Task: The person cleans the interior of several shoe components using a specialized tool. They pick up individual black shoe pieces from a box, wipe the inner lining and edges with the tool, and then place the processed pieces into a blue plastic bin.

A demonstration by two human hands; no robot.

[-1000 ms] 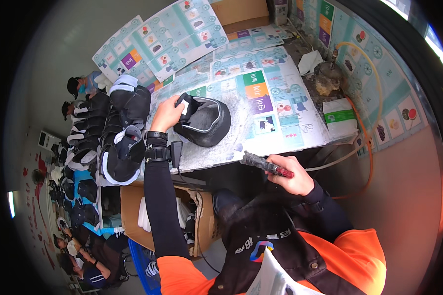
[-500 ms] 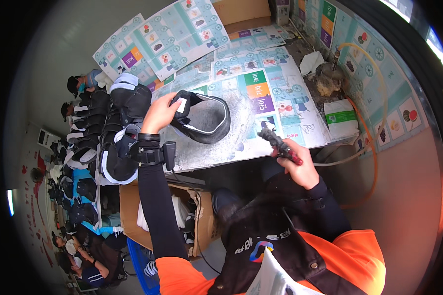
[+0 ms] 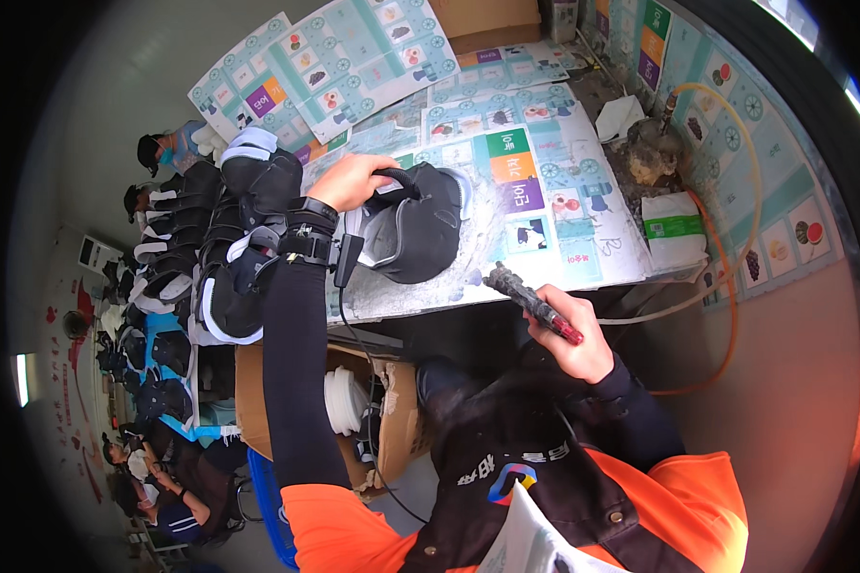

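Illustrated sheets [image 3: 569,177] covered the worktable [image 3: 591,91], a black shoe upper [image 3: 430,234] rested on its left part, the left hand [image 3: 352,181] gripped the upper's edge, the right hand [image 3: 578,342] held a grimy, red-ended tool [image 3: 521,291] near the worktable's front edge.

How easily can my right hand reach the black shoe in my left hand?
Probably yes: your right hand holds a tool, but nothing visible blocks the way to the shoe.
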